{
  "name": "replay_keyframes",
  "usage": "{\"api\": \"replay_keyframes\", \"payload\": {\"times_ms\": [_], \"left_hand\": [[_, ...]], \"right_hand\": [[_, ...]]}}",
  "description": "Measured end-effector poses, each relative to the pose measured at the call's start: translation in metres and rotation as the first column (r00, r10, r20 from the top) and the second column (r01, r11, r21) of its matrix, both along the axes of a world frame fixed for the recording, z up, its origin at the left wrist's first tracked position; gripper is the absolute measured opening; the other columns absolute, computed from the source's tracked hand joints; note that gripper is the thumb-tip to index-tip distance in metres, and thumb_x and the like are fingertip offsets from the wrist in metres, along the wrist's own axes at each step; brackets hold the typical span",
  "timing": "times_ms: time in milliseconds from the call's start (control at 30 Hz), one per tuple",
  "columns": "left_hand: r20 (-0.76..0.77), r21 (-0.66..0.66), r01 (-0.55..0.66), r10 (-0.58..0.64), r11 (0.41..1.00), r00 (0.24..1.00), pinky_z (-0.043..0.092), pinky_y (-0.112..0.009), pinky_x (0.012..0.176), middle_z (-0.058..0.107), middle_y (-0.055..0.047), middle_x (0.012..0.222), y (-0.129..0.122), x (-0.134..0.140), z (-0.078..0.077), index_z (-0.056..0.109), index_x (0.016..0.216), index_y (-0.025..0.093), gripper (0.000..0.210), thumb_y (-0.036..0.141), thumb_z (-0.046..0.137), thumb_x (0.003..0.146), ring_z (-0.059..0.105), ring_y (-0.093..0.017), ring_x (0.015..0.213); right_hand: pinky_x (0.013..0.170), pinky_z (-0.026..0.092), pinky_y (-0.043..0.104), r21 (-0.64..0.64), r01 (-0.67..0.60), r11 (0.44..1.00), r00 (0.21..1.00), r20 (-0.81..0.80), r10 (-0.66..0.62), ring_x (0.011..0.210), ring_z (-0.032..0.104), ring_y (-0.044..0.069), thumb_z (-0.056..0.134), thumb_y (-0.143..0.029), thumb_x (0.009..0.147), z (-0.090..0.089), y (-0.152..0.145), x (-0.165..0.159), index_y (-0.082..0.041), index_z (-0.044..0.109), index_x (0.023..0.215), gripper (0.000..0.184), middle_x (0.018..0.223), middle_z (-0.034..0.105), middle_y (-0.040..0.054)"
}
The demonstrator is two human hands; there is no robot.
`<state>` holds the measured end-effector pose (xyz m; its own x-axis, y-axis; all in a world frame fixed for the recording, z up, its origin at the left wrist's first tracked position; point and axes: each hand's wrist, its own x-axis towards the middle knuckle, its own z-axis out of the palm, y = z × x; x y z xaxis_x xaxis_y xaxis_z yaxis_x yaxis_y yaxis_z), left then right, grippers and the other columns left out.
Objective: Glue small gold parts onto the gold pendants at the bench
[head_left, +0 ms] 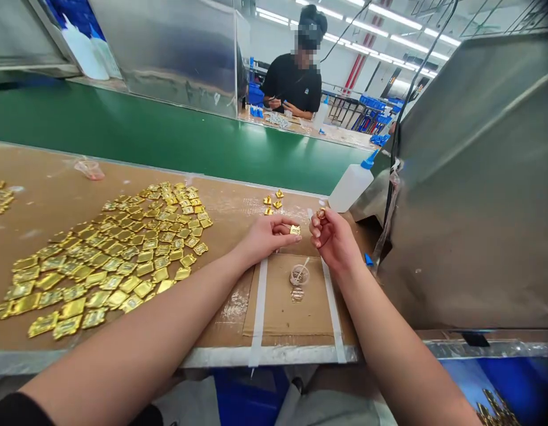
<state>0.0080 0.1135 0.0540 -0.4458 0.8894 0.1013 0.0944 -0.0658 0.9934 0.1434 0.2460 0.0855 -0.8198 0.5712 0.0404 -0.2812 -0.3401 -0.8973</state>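
My left hand (272, 238) pinches a small gold rectangular plate (295, 230) between thumb and fingers, above the far edge of a taped cardboard sheet (274, 313). Just to its right, my right hand (333, 236) is closed on a small gold ring (321, 213). The two pieces are apart. On the cardboard stands a small clear cup (299, 274) with a white stick in it, and a patch of residue lies in front. Several small gold pieces (277, 204) rest on the table beyond my left hand.
Many gold plates (145, 242) spread over the table's left side. A white squeeze bottle (351, 186) with a blue nozzle stands at the back right. A green conveyor belt (167, 136) runs behind. A metal panel (477, 189) bounds the right side. A co-worker (294, 83) sits across.
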Motion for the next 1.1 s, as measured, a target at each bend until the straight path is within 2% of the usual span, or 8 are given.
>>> {"api": "replay_keyframes", "payload": {"times_ms": [233, 467, 667, 800, 933, 1100], "left_hand": [[0.001, 0.005, -0.017, 0.017, 1.000, 1.000, 0.032, -0.022, 0.052, 0.061, 0.004, 0.068, -0.001, 0.000, 0.002, 0.074, 0.115, 0.014, 0.048, 0.039, 0.088, 0.076, 0.044, -0.007, 0.053], [-0.037, -0.018, -0.035, 0.034, 0.999, 0.999, 0.033, -0.022, 0.051, 0.059, 0.004, 0.066, -0.002, 0.002, 0.004, 0.075, 0.115, 0.015, 0.047, 0.040, 0.087, 0.077, 0.044, -0.007, 0.053], [-0.052, -0.029, -0.034, 0.033, 0.999, 0.998, 0.034, -0.022, 0.052, 0.062, 0.003, 0.068, -0.002, 0.004, 0.008, 0.075, 0.116, 0.015, 0.047, 0.039, 0.086, 0.077, 0.044, -0.007, 0.053], [-0.034, -0.022, -0.028, 0.027, 0.999, 0.999, 0.035, -0.022, 0.051, 0.067, 0.001, 0.072, -0.003, 0.004, 0.007, 0.075, 0.118, 0.015, 0.049, 0.040, 0.086, 0.078, 0.046, -0.007, 0.053], [-0.025, -0.030, -0.031, 0.030, 0.999, 0.999, 0.035, -0.022, 0.050, 0.070, -0.001, 0.076, -0.004, 0.004, 0.006, 0.075, 0.120, 0.015, 0.049, 0.040, 0.085, 0.079, 0.047, -0.007, 0.052], [-0.019, -0.010, -0.019, 0.018, 1.000, 1.000, 0.036, -0.022, 0.050, 0.064, 0.002, 0.069, -0.004, 0.003, 0.004, 0.074, 0.119, 0.014, 0.049, 0.040, 0.086, 0.079, 0.047, -0.007, 0.050]], "right_hand": [[0.042, 0.034, 0.016, -0.086, 0.023, 0.996, 1.000, 0.007, -0.023, 0.056, 0.036, 0.006, 0.083, -0.050, 0.077, 0.003, -0.003, 0.001, -0.024, 0.060, 0.087, 0.036, 0.077, 0.052, -0.0043], [0.041, 0.037, 0.019, -0.134, 0.024, 0.991, 0.999, 0.029, -0.020, 0.054, 0.040, 0.007, 0.080, -0.051, 0.083, -0.008, 0.000, 0.001, -0.027, 0.070, 0.098, 0.030, 0.093, 0.072, -0.0003], [0.042, 0.037, 0.020, -0.142, 0.022, 0.990, 1.000, 0.017, -0.020, 0.054, 0.038, 0.006, 0.075, -0.051, 0.087, -0.005, -0.003, 0.002, -0.029, 0.074, 0.105, 0.029, 0.112, 0.076, 0.0009], [0.044, 0.037, 0.022, -0.062, -0.006, 0.998, 1.000, 0.008, 0.006, 0.056, 0.040, 0.006, 0.069, -0.054, 0.090, 0.001, -0.008, 0.004, -0.030, 0.074, 0.111, 0.033, 0.123, 0.073, 0.0018], [0.045, 0.038, 0.024, 0.037, -0.014, 0.999, 1.000, 0.010, 0.013, 0.058, 0.043, 0.007, 0.065, -0.058, 0.091, 0.004, -0.010, 0.006, -0.030, 0.074, 0.117, 0.040, 0.124, 0.073, 0.0038], [0.047, 0.038, 0.024, 0.002, -0.037, 0.999, 0.999, 0.008, 0.037, 0.058, 0.043, 0.007, 0.061, -0.057, 0.094, 0.006, -0.010, 0.006, -0.030, 0.075, 0.117, 0.039, 0.136, 0.070, 0.0023]]}}
